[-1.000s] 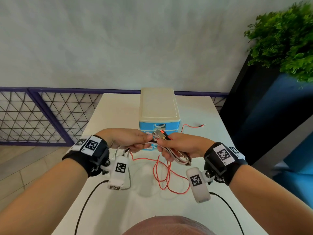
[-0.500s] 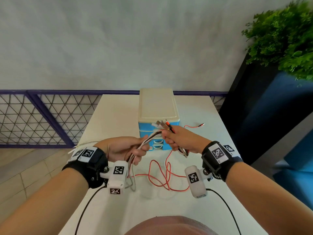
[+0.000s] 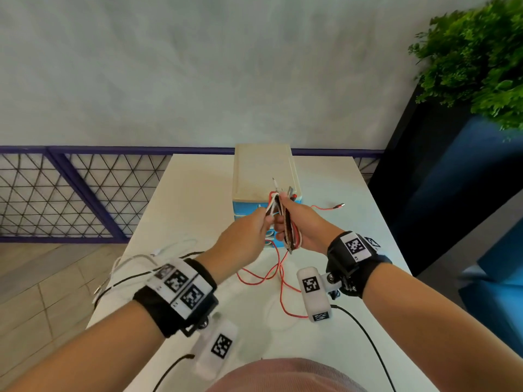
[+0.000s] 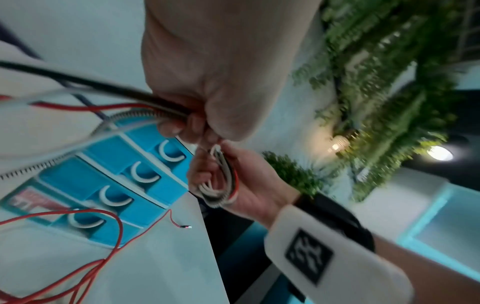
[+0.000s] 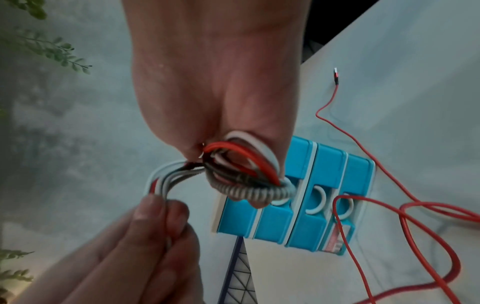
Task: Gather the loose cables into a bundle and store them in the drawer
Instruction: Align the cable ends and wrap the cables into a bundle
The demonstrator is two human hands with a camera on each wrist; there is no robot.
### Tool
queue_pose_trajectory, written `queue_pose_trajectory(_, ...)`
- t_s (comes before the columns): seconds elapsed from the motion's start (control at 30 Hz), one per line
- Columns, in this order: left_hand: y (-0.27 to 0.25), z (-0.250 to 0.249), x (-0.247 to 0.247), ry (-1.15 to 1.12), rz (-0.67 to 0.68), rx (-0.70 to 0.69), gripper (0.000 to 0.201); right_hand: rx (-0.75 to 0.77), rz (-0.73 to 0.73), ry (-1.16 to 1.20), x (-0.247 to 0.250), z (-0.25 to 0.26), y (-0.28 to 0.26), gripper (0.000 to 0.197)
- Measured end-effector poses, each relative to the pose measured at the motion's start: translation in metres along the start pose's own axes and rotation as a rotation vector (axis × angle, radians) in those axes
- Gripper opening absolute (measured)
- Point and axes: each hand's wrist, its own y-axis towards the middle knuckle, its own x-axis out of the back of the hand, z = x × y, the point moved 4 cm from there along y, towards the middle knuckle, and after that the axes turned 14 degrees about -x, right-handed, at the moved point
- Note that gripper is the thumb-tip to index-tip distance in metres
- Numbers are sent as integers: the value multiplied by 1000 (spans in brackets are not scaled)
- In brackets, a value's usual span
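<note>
My right hand [image 3: 295,222] grips a folded cable bundle [image 3: 286,230] of red, white, black and coiled grey cables, held upright in front of the blue drawer unit [image 3: 245,210]. My left hand [image 3: 256,226] pinches the same cables just left of it. In the right wrist view the bundle [image 5: 246,170] loops out of my right hand [image 5: 215,86], and my left hand [image 5: 153,232] holds the strands below. In the left wrist view my left hand [image 4: 207,86] clamps the trailing strands. All drawers [image 4: 116,174] are shut. A red cable [image 3: 266,275] hangs down to the table.
The white table [image 3: 198,193] ends close on the left and right. White and black cable tails [image 3: 127,267] trail off past my left wrist. The red cable's plug end [image 3: 338,205] lies right of the drawers. A dark planter with greenery [image 3: 467,66] stands at the right.
Both hands rose and closed together in front of the drawer unit. My left hand moved up and right to the bundle, folding the cables over; the tails now trail left.
</note>
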Motion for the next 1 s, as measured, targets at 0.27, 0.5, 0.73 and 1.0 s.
queue_pose_trajectory(0.27,0,-24,-8,151,-71,83,24,-37,75,151,-11,-3,0,70)
queue_pose_trajectory(0.5,9,-25,-11,157,89,90,26,46,30,-127,-13,1,0,26)
queue_pose_trajectory(0.73,10,-15,-14,-400,361,59,47,160,-37,116,-7,19,-1,28)
queue_pose_trajectory(1.0,-5,-9,-28,-609,306,-144,46,146,142,396,-25,19,-8,36)
